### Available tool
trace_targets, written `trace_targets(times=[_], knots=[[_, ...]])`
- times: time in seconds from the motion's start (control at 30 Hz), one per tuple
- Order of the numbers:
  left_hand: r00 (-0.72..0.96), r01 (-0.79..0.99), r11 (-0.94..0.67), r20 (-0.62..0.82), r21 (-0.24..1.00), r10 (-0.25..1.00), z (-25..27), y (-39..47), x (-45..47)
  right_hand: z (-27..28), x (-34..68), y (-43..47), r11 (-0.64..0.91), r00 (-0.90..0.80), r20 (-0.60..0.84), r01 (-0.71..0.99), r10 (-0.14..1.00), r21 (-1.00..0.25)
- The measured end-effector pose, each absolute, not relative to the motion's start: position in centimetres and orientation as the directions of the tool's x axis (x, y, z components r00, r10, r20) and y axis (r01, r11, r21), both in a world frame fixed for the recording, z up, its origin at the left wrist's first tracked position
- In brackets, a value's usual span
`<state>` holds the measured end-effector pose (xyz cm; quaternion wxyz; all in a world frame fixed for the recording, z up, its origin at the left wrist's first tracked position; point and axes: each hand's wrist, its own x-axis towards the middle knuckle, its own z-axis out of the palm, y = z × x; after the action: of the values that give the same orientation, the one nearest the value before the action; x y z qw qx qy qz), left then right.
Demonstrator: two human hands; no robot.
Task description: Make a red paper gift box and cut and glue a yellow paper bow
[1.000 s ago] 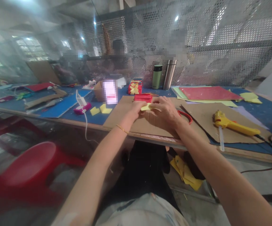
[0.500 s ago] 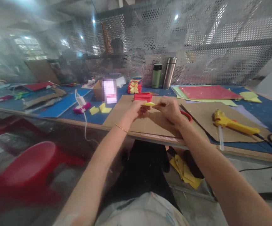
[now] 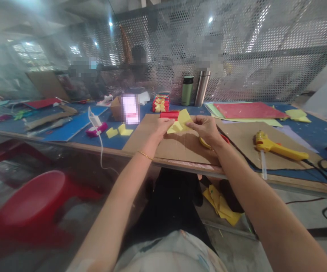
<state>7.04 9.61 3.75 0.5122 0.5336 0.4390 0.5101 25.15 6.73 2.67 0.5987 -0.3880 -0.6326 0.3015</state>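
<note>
Between my hands a creased piece of yellow paper (image 3: 184, 119) is held above the brown cardboard sheet (image 3: 163, 147). My left hand (image 3: 165, 127) pinches its left side. At its right edge, my right hand (image 3: 205, 126) grips it between thumb and fingers. Just behind the paper lies a red folded paper piece (image 3: 167, 114), partly covered. A pair of scissors (image 3: 204, 142) with red and yellow handles rests on the cardboard, half hidden under my right wrist. Farther back stands a small red box with a yellow bow (image 3: 160, 102).
A yellow glue gun (image 3: 282, 147) lies on cardboard to the right, its cord over the table edge. A phone (image 3: 130, 109) leans on a box. Two bottles, green (image 3: 187, 90) and steel (image 3: 202, 88), stand behind. Yellow paper scraps (image 3: 124, 130) lie left; a red stool (image 3: 36, 192) is below.
The yellow paper, folded nearly flat and seen edge-on before, is now opened out with a raised flap. My right hand has shifted slightly right, and more of the scissors shows.
</note>
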Motion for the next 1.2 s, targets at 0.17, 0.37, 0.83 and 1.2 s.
trace_targets(times=[0.17, 0.37, 0.83, 1.2], knots=[[0.030, 0.047, -0.191, 0.190, 0.980, 0.981, 3.2, 10.1, 6.7, 2.9, 25.2, 6.6, 0.536, -0.027, 0.537, 0.134, 0.843, -0.834], [0.022, 0.146, -0.265, 0.264, 0.953, 0.964, 3.0, 10.2, 6.6, 2.6, 25.4, 7.0, 0.526, -0.014, 0.531, 0.166, 0.847, -0.834], [-0.158, 0.243, -0.309, 0.352, 0.919, 0.922, 3.1, 11.4, 6.1, 2.6, 26.8, 7.2, 0.170, 0.161, 0.566, 0.857, 0.809, -0.487], [-0.154, 0.037, -0.326, 0.328, 0.945, 0.932, 4.2, 10.5, 6.3, 3.1, 25.8, 6.4, 0.537, -0.081, 0.583, 0.508, 0.809, -0.674]])
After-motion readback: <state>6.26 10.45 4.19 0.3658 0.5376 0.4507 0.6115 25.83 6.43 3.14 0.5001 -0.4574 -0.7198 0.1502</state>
